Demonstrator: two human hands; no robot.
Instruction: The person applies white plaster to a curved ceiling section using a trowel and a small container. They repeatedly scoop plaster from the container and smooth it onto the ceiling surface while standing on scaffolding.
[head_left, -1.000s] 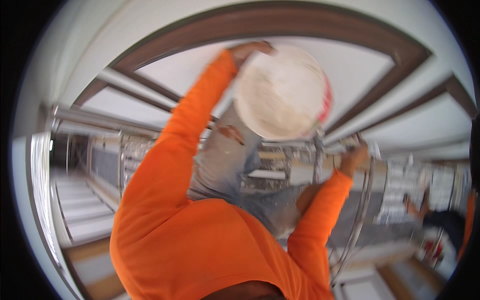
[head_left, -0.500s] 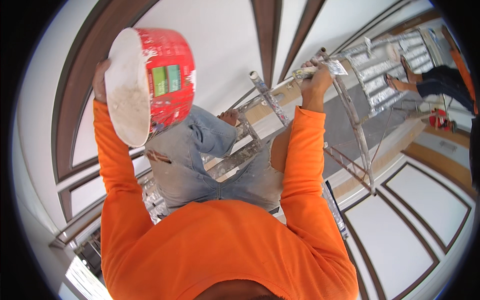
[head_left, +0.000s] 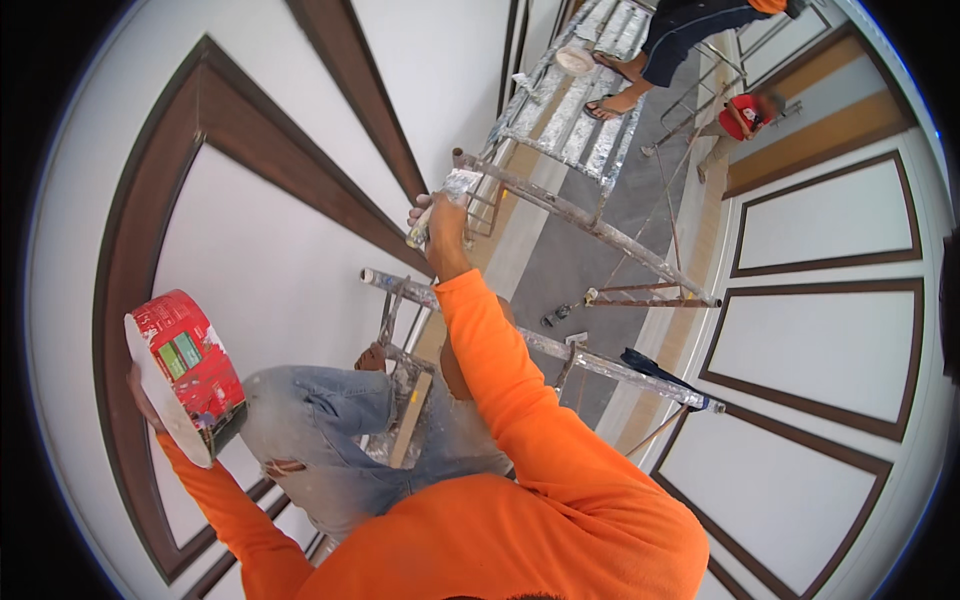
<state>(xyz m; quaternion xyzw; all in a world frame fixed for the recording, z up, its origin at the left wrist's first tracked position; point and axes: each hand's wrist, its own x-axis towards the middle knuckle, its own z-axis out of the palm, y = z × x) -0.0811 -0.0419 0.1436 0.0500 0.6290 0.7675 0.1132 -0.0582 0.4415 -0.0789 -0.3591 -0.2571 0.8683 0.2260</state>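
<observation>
My left hand grips a red bucket against its pale end, which faces the wall side; most of the fingers are hidden behind it. The bucket is tilted on its side, has white smears, and sits just left of my bent knee in torn jeans. In my closed right hand is what looks like a putty knife, with a stained handle and a pale, shiny blade. That hand is raised near the end of a scaffold pipe, in front of the white wall panels.
Paint-spattered scaffold pipes cross beside and ahead of me. Past them a co-worker's sandalled feet stand on a splattered plank platform beside a round pale tub. Grey floor lies below, where a person in red stands.
The view has swung round, and both hands appear farther left. The bucket is lower and its pale end shows narrower. Both hands keep hold of their things.
</observation>
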